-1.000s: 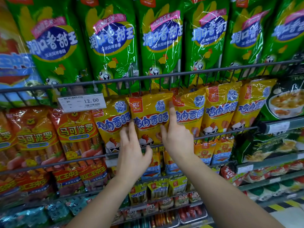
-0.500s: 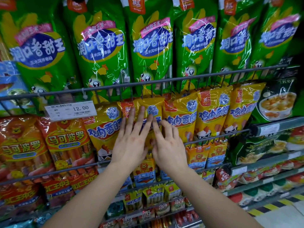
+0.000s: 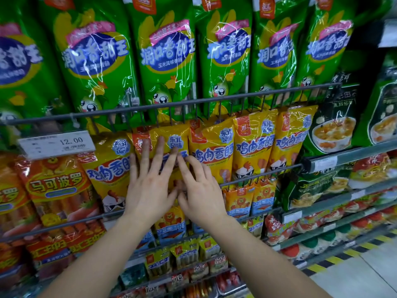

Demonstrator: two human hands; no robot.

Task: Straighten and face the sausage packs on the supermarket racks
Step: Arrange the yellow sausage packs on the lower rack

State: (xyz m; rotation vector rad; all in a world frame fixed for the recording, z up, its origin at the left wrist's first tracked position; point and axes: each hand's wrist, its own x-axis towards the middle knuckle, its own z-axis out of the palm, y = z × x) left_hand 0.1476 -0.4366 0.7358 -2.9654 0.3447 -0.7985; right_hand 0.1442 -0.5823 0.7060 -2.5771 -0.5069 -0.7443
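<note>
A row of yellow sausage packs stands in the middle wire rack [image 3: 257, 175]. Both of my hands lie flat on the second yellow pack [image 3: 163, 136] from the left. My left hand [image 3: 150, 186] has its fingers spread over the pack's face, fingertips near its red logo. My right hand [image 3: 199, 190] rests beside it, fingers apart, touching the pack's right side next to the neighbouring yellow pack [image 3: 211, 151]. Neither hand grips anything. Another yellow pack [image 3: 107, 168] stands to the left, two more [image 3: 253, 147] to the right.
Tall green sausage packs [image 3: 167, 61] fill the upper rack behind a wire rail [image 3: 171, 104]. Orange packs [image 3: 55, 190] stand at left under a 12.00 price tag [image 3: 57, 143]. Dark green soup packs [image 3: 335, 125] are at right. Lower racks hold small packs; floor with hazard stripes at bottom right.
My hands went from holding the yellow pack by its edges to lying flat on its face, close together. The view has moved closer to the rack.
</note>
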